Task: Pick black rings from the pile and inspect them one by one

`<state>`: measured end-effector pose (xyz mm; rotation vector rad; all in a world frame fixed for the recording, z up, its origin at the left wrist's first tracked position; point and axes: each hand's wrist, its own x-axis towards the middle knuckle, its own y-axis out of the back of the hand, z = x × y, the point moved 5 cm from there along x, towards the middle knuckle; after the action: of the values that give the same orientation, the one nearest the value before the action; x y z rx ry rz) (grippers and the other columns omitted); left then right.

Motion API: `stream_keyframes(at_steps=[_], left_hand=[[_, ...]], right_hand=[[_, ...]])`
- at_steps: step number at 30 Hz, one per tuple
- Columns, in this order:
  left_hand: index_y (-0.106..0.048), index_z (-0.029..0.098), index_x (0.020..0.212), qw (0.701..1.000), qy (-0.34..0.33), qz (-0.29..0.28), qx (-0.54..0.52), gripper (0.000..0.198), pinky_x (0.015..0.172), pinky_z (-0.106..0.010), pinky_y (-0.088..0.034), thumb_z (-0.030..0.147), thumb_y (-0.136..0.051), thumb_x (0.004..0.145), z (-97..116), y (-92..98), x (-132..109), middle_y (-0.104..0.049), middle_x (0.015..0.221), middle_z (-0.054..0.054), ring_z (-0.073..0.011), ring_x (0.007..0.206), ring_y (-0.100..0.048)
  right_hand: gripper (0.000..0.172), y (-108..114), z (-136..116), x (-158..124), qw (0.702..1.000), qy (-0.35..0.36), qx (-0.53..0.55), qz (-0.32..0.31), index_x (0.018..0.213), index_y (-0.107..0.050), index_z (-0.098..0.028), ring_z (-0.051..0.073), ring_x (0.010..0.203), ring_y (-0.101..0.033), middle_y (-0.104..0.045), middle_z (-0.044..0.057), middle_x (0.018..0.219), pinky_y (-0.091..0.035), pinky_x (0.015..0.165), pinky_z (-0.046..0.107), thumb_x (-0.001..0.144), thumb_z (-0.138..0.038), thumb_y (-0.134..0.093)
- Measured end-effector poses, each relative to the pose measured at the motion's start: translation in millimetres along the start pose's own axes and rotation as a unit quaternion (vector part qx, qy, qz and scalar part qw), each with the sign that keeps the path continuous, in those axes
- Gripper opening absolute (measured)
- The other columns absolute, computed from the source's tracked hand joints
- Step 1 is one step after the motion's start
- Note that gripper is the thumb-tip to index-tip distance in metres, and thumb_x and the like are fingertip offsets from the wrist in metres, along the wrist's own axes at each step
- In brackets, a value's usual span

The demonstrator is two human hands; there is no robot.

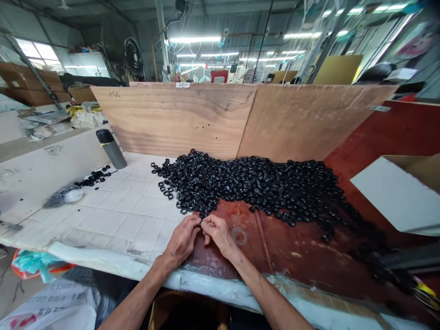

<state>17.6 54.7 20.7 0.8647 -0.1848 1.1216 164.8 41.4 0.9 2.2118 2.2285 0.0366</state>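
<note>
My left hand (184, 237) and my right hand (217, 233) meet above the front of the table, with the fingertips of both pinched close together. Something small and dark shows between them, too little of it to name. Just beyond my fingers spreads a large heap of small black ring-shaped parts (254, 181), its near edge almost at my fingertips. Under my hands the surface changes from white tiled sheet (127, 201) on the left to dark red board (292, 250) on the right.
A grey flask (112, 149) with a black lid stands at the left, beside a small cluster of black pieces (94, 178) and a clear plastic bag (63, 196). A wooden partition (178, 120) closes off the back. A white cardboard box (395, 195) sits at the right.
</note>
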Motion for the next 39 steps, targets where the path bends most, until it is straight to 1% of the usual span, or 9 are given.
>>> stream_keyframes(at_steps=[4, 8, 11, 15, 19, 21, 27, 34, 39], left_hand=[[-0.065, 0.021, 0.118, 1.000, 0.017, 0.004, 0.004, 0.024, 0.101, -0.041, -0.055, 0.021, -0.053, 0.097, 5.5, 0.7, -2.7, -0.069, 0.118, -0.010, -0.0223, 0.112, -0.067], [-0.063, 0.018, 0.113, 0.962, 0.202, 0.041, -0.180, 0.024, 0.090, -0.040, -0.061, 0.034, -0.061, 0.094, -2.6, -0.5, -6.4, -0.074, 0.109, -0.008, -0.0223, 0.097, -0.074], [-0.063, 0.017, 0.111, 0.937, 0.249, 0.054, -0.238, 0.029, 0.087, -0.040, -0.062, 0.040, -0.063, 0.093, -6.9, -1.3, -11.9, -0.076, 0.106, -0.009, -0.0234, 0.094, -0.075], [-0.067, 0.021, 0.108, 0.988, 0.132, 0.065, -0.054, 0.022, 0.097, -0.042, -0.058, 0.035, -0.063, 0.092, -5.6, 6.9, -12.1, -0.073, 0.111, -0.008, -0.0244, 0.104, -0.072], [-0.069, 0.025, 0.111, 0.996, 0.006, 0.051, 0.079, 0.020, 0.096, -0.040, -0.058, 0.029, -0.060, 0.094, 1.7, 5.4, -7.4, -0.071, 0.121, -0.009, -0.0247, 0.111, -0.070], [-0.070, 0.025, 0.110, 0.997, 0.009, 0.046, 0.065, 0.020, 0.097, -0.040, -0.058, 0.030, -0.061, 0.093, 4.4, 4.9, -2.1, -0.071, 0.120, -0.008, -0.0246, 0.111, -0.070], [-0.068, 0.018, 0.109, 0.966, 0.198, 0.059, -0.156, 0.030, 0.086, -0.035, -0.062, 0.042, -0.067, 0.090, -1.9, 6.0, 7.3, -0.076, 0.107, -0.008, -0.0221, 0.095, -0.074], [-0.068, 0.023, 0.113, 0.995, 0.014, 0.065, 0.075, 0.020, 0.095, -0.038, -0.059, 0.026, -0.057, 0.096, 5.1, 7.1, -10.8, -0.071, 0.118, -0.009, -0.0228, 0.108, -0.070], [-0.066, 0.025, 0.120, 0.994, -0.027, 0.016, 0.106, 0.028, 0.098, -0.037, -0.057, 0.018, -0.054, 0.096, 9.4, 4.0, -19.1, -0.069, 0.127, -0.010, -0.0224, 0.115, -0.067]], right_hand=[[0.044, -6.6, 2.3, -0.2, 0.994, -0.055, 0.083, -0.036, 0.071, -0.053, -0.019, 0.008, 0.034, -0.041, -0.054, -0.006, 0.053, -0.040, 0.040, 0.023, 0.089, -0.059, -0.058], [0.023, 0.0, -16.3, -2.3, 0.998, 0.058, -0.021, 0.011, 0.094, -0.062, -0.019, 0.011, 0.048, -0.056, -0.058, -0.006, 0.060, -0.043, 0.050, 0.021, 0.088, -0.041, -0.065], [0.013, -1.9, -22.4, -3.9, 0.993, 0.102, -0.066, -0.009, 0.094, -0.064, -0.020, 0.012, 0.052, -0.057, -0.059, -0.005, 0.060, -0.043, 0.053, 0.021, 0.086, -0.030, -0.065], [0.021, -6.2, -9.1, 0.9, 0.998, 0.016, 0.035, -0.041, 0.085, -0.061, -0.019, 0.010, 0.044, -0.052, -0.054, -0.007, 0.051, -0.043, 0.051, 0.021, 0.087, -0.039, -0.067], [0.046, -11.1, -1.3, 3.3, 0.980, -0.065, 0.175, -0.065, 0.071, -0.054, -0.019, 0.008, 0.037, -0.041, -0.052, -0.007, 0.055, -0.044, 0.043, 0.023, 0.082, -0.062, -0.068], [0.048, -9.6, -4.3, 2.6, 0.983, -0.070, 0.158, -0.056, 0.071, -0.053, -0.020, 0.007, 0.036, -0.040, -0.050, -0.007, 0.055, -0.041, 0.040, 0.023, 0.084, -0.064, -0.065], [0.019, 1.5, -26.4, 0.0, 0.997, 0.080, -0.002, 0.009, 0.100, -0.064, -0.021, 0.009, 0.049, -0.052, -0.058, -0.007, 0.063, -0.039, 0.047, 0.019, 0.086, -0.034, -0.067], [0.026, -11.2, -2.9, 0.2, 0.988, -0.013, 0.149, -0.035, 0.082, -0.060, -0.019, 0.009, 0.039, -0.049, -0.057, -0.007, 0.053, -0.045, 0.047, 0.023, 0.085, -0.043, -0.068], [0.034, -18.0, 6.8, -4.0, 0.981, -0.069, 0.177, -0.051, 0.076, -0.057, -0.019, 0.009, 0.037, -0.044, -0.056, -0.006, 0.055, -0.045, 0.043, 0.023, 0.086, -0.050, -0.065]])
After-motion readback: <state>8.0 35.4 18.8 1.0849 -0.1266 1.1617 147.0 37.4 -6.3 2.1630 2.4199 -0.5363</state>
